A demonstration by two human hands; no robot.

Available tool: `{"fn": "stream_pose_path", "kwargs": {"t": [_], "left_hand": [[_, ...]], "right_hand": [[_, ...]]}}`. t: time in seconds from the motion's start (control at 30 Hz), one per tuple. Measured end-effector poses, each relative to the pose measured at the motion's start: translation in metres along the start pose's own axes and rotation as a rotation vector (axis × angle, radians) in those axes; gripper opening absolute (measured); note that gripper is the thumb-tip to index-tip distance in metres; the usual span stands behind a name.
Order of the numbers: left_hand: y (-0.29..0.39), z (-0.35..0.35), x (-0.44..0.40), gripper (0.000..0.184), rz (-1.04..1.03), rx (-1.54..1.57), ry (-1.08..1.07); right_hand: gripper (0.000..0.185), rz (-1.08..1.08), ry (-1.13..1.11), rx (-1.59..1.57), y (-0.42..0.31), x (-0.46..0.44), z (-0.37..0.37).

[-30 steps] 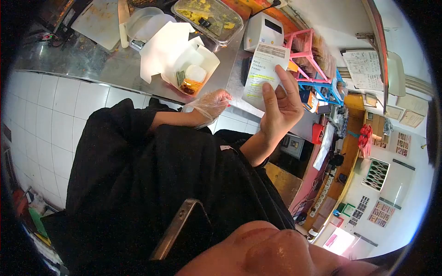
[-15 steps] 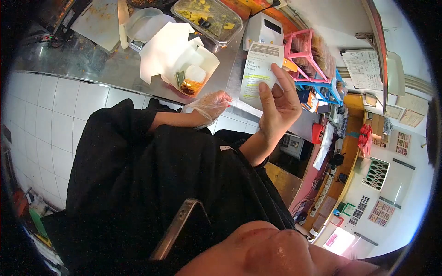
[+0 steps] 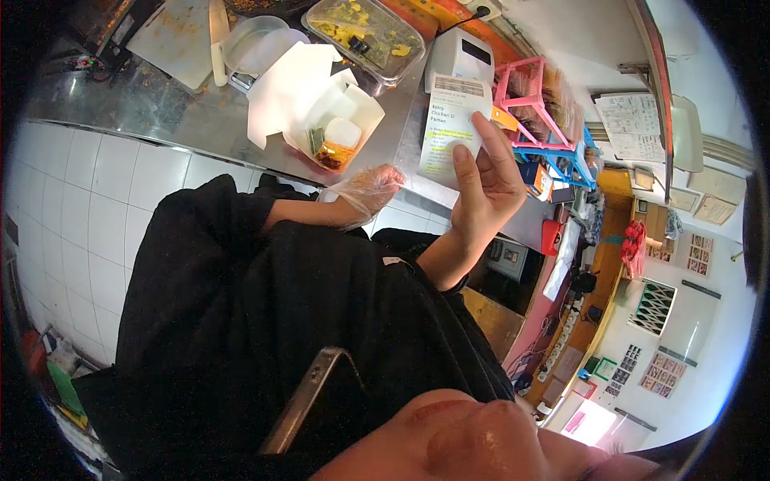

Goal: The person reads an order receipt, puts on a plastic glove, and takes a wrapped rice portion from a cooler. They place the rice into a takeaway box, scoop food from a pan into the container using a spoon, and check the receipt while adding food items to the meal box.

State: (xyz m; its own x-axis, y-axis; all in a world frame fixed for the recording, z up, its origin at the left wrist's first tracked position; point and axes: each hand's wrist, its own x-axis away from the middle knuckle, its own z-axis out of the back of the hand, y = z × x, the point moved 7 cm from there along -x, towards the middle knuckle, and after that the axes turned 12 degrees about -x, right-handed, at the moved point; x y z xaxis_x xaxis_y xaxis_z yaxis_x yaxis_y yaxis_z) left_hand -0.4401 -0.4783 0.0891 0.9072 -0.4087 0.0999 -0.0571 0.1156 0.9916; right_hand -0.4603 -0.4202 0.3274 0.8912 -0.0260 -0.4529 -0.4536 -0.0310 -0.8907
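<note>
My left hand [image 3: 489, 176] is bare and closed on a printed order slip [image 3: 449, 132], with the thumb on its front face. The slip reads "Spicy Chicken" and has lines marked in yellow. My right hand [image 3: 373, 191] wears a clear plastic glove. Its fingers are drawn together near the counter edge, and whatever they may hold is hidden. Just beyond it stands an open white takeaway box [image 3: 357, 112] with its flaps up. Inside are a white lump, something dark green and an orange-brown portion under a shiny cover.
A steel counter [image 3: 176, 120] carries a cutting board [image 3: 180, 44], a knife [image 3: 217, 40], stacked plastic tubs [image 3: 257, 40] and a clear container of yellow food [image 3: 369, 36]. A white device [image 3: 459, 58] stands behind the slip, beside pink [image 3: 525, 88] and blue racks [image 3: 573, 164].
Both hands keep nearly the same pose, and the slip stays in my left hand. The view has shifted very slightly, with the box and counter appearing a little lower.
</note>
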Motion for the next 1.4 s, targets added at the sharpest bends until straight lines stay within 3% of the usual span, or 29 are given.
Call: {"fn": "stream_pose_path", "kwargs": {"t": [0.07,0.13,0.33,0.5,0.57,0.63,0.7,0.77,0.83,0.9,0.97,1.03,1.1,1.17,1.23,1.3,1.33,1.37,1.4], "left_hand": [[0.005,0.001,0.001,0.023,-0.015,-0.022,0.004],[0.009,0.008,0.003,0.017,-0.068,-0.036,0.150],[0.001,0.004,0.000,0.024,0.042,-0.077,-0.013],[-0.006,0.002,-0.001,0.023,-0.009,-0.043,0.048],[-0.002,0.006,0.001,0.022,-0.030,-0.078,0.073],[0.008,0.018,0.007,0.019,0.050,0.038,0.114],[-0.006,0.030,-0.002,0.019,-0.022,0.101,0.151],[-0.013,0.056,-0.010,0.019,-0.193,0.168,0.280],[0.001,0.085,-0.009,0.021,-0.079,0.280,0.215],[0.006,0.128,-0.023,0.022,-0.154,0.325,0.434],[0.006,0.174,-0.039,0.021,-0.178,0.361,0.444],[0.005,0.233,-0.053,0.019,-0.110,0.199,0.521],[0.010,0.303,-0.072,0.024,-0.229,-0.400,0.731],[0.011,0.368,-0.083,0.030,0.133,-0.626,0.778],[-0.031,0.437,-0.111,0.034,0.225,-0.800,0.826],[-0.009,0.463,-0.117,0.040,0.539,-1.182,0.620],[0.005,0.467,-0.116,0.049,0.458,-1.280,0.548],[-0.029,0.490,-0.131,0.049,0.451,-1.275,0.526],[-0.052,0.518,-0.147,0.050,0.229,-1.459,0.696]], "right_hand": [[0.042,0.034,-0.039,-0.008,-0.001,-0.001,-0.003],[0.042,0.012,-0.047,-0.003,-0.002,0.000,-0.004],[0.041,-0.026,-0.072,0.013,-0.001,0.001,-0.006],[0.042,-0.012,-0.097,0.078,0.007,-0.003,0.001],[0.041,0.072,-0.015,0.197,0.036,-0.013,0.022],[0.042,-0.005,0.086,0.146,0.111,-0.023,0.047],[0.044,-0.121,0.041,0.544,0.194,-0.012,0.068],[0.048,-0.065,-0.068,0.701,0.302,0.021,0.093],[0.049,-0.168,-0.140,0.688,0.331,0.051,0.074],[0.051,-0.199,-0.182,0.645,0.349,0.068,0.056],[0.054,-0.233,-0.213,0.606,0.350,0.074,0.045],[0.061,-0.377,-0.268,0.542,0.338,0.074,0.035],[0.064,-0.395,-0.225,0.502,0.321,0.073,0.032],[0.067,-0.414,-0.184,0.465,0.320,0.074,0.036],[0.065,-0.059,0.023,0.784,0.309,0.075,0.058],[0.063,-0.180,0.145,0.771,0.295,0.080,0.069],[0.061,-0.288,0.267,0.747,0.290,0.086,0.079],[0.057,-0.283,0.312,0.764,0.284,0.090,0.083],[0.056,-0.321,0.358,0.766,0.279,0.094,0.085]]}}
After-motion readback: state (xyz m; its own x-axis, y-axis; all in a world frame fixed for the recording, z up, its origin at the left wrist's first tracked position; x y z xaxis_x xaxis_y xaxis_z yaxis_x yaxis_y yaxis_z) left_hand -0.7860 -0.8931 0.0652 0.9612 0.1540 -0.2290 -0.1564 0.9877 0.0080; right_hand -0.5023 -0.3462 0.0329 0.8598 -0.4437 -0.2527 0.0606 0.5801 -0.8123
